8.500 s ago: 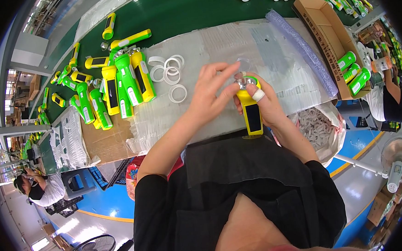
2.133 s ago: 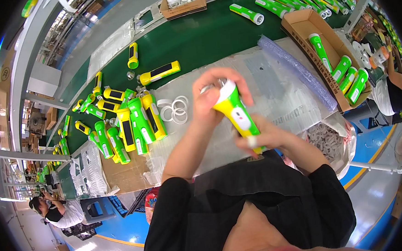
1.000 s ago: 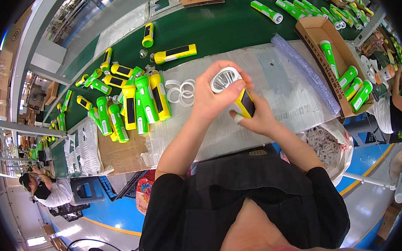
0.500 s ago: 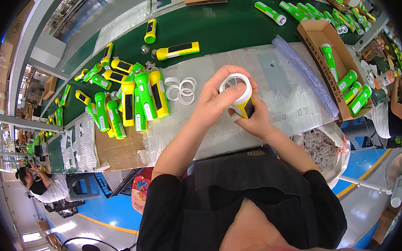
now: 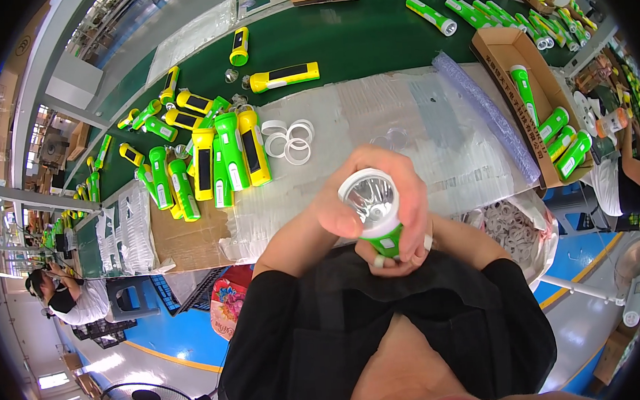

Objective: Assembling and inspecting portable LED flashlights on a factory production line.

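Close to my chest, both hands hold one flashlight (image 5: 373,200) with its lens end tipped up toward me. A white ring rims its shiny reflector, and a green body with a light switch shows below. My left hand (image 5: 409,187) is wrapped round the head, thumb on the near side and fingers on the far side. Under it, my right hand (image 5: 390,266) grips the lower body, its fingers curled and partly hidden. Several white rings (image 5: 297,151) lie left of my hands. Just beyond them are clear round discs (image 5: 397,138) on the table covering.
A pile of green and yellow flashlights (image 5: 229,154) is at the left. At the right are a long bubble-wrap roll (image 5: 485,116) and a cardboard box (image 5: 497,41) holding several flashlights. A bag of white rings (image 5: 509,232) hangs below the table edge. Other people sit at both sides.
Both hands have drawn the flashlight down toward my chest and turned it. Its green side faces me now instead of the yellow one with the dark panel. The left thumb has left the lens opening.
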{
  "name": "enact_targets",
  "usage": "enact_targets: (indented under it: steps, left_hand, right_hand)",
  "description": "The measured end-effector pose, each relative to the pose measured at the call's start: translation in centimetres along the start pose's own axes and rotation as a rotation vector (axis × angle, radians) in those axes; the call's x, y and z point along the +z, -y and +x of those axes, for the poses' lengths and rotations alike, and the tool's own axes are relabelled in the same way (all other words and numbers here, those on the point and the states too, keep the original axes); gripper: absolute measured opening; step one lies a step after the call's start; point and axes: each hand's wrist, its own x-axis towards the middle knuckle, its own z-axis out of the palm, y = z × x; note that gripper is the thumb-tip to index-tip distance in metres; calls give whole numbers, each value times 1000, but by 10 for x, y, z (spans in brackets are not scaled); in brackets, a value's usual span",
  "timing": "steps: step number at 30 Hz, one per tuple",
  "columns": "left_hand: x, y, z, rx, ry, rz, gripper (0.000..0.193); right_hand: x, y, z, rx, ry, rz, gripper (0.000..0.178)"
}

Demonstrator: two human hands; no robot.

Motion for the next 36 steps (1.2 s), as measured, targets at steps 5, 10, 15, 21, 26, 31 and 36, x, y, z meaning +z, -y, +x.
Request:
enact_targets:
  steps: [5, 10, 15, 21, 26, 31, 36]
  left_hand:
    - [-24, -37, -5, 13, -378, 480, 48]
    - [-11, -7, -9, 35, 25, 91, 49]
    - [-20, -33, -1, 120, -387, 416, 47]
    - [-6, -10, 5, 20, 108, 18, 52]
    - [-27, -29, -3, 52, -285, 310, 47]
    - [-18, -6, -3, 121, 174, -103, 49]
    - [-19, -35, -5, 2, -239, 249, 50]
  right_hand:
    - [18, 20, -6, -462, -1010, -1254, 46]
    - [20, 2, -2, -181, -235, -171, 37]
    - [34, 24, 7, -578, -1135, -1094, 36]
    - [6, 6, -3, -105, -153, -181, 52]
    - [20, 25, 2, -516, -1012, -1070, 46]
    - [18, 11, 9, -176, -248, -136, 53]
    - [20, 23, 5, -401, -993, -774, 45]
